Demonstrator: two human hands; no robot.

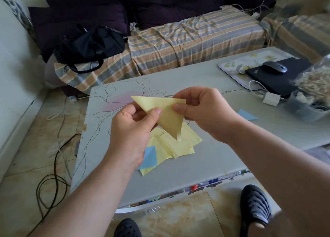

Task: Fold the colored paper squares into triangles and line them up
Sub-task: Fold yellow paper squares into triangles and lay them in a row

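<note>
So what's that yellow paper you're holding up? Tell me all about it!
The yellow paper triangle is thin, pale paper folded from a square. It is held in the air above the grey table, one point hanging down with a slightly curled tip. The left hand pinches its lower left edge and the right hand pinches its right corner. More yellow sheets lie below it.

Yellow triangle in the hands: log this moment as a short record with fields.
held: yellow triangle, folded, lifted above the table
left hand: pinches its left edge
right hand: pinches its upper right corner
pile below: yellow papers with a blue paper
set aside: blue triangle lying on the table, right of the hands
</note>
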